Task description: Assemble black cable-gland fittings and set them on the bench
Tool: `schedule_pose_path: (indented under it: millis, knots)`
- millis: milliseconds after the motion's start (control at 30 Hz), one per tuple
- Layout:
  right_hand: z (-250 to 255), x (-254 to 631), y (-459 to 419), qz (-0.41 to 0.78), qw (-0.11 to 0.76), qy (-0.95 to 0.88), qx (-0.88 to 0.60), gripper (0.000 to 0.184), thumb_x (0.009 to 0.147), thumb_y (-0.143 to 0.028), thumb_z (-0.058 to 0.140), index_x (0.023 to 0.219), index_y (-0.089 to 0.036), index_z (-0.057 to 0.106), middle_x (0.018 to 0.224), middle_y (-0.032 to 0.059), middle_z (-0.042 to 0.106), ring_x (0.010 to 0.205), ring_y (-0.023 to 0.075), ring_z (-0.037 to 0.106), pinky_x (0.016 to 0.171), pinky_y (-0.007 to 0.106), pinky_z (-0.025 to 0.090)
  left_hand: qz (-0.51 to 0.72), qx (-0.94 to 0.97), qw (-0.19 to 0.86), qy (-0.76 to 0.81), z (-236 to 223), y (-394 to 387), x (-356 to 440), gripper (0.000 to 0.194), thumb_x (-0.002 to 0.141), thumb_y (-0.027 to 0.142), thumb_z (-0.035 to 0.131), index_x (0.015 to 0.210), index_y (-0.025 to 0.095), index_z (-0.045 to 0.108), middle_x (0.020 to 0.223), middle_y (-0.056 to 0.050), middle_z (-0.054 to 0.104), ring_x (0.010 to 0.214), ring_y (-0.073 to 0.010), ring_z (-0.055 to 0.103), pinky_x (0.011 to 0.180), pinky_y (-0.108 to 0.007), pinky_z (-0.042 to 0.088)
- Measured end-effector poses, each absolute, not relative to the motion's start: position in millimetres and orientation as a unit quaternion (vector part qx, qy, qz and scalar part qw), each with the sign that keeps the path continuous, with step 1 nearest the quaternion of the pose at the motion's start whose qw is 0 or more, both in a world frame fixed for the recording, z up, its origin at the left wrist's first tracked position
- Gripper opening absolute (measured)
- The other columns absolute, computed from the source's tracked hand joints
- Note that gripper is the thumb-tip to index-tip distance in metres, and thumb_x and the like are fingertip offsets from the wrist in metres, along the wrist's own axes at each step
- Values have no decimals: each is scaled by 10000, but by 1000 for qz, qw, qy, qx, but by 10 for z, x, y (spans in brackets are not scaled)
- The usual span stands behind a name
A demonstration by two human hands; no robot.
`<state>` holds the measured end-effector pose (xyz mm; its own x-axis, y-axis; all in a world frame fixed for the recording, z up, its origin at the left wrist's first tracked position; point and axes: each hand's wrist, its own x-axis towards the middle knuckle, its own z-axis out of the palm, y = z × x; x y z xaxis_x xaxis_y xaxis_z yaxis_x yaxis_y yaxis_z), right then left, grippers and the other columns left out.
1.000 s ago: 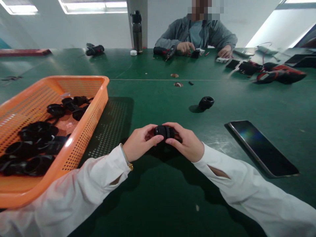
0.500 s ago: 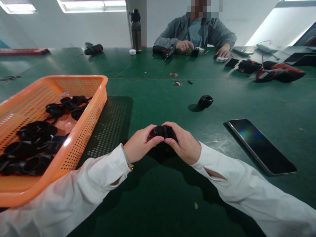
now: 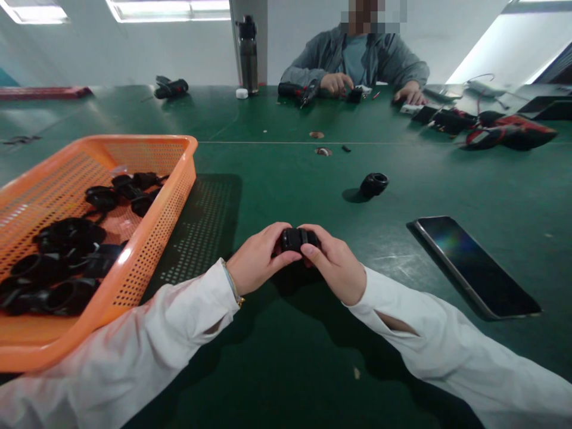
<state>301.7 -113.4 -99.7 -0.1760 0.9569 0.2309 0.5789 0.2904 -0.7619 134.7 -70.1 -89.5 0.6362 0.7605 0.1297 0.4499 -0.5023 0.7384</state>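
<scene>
Between my two hands, a little above the green table, is a short black ribbed cylindrical fitting [image 3: 292, 239]. My left hand [image 3: 257, 259] is closed on its left end, thumb along the near side. My right hand [image 3: 337, 262] grips the right end, its thumb lying across the front. Fingers hide both ends of the piece. Farther off to the right, a similar black hollow fitting [image 3: 374, 185] lies on the table with its opening showing.
An orange perforated basket [image 3: 179, 205] with several black parts stands at left. A smartphone [image 3: 476, 265] lies at right. Across the green table [image 3: 277, 202] sits a co-worker [image 3: 355, 59], hands on small parts, near a power drill [image 3: 297, 90], a bottle [image 3: 248, 56] and red-black tools [image 3: 509, 130].
My right thumb has shifted left across the black fitting, while my left hand keeps its hold. The co-worker's hand at right has moved slightly.
</scene>
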Motion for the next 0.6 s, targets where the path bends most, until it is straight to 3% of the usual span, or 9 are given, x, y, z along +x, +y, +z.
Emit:
schedule_pose_path:
  millis: [267, 600]
  knots:
    - [-1057, 3071, -1058, 106, 376, -796, -462, 230, 877, -252, 411, 1087, -162, 432, 1009, 120, 639, 885, 216, 642, 740, 333, 521, 250, 709, 566, 339, -885, -670, 1354, 353, 820, 445, 444, 978, 130, 474, 688, 24, 493, 538, -95, 462, 536, -230, 391]
    - [-1061, 3064, -1079, 99, 365, -805, -457, 232, 906, -313, 393, 1092, -178, 428, 996, 115, 647, 883, 221, 648, 733, 335, 526, 245, 778, 451, 363, -892, -708, 1353, 293, 823, 393, 455, 965, 141, 504, 742, -4, 527, 677, -156, 518, 639, -274, 405]
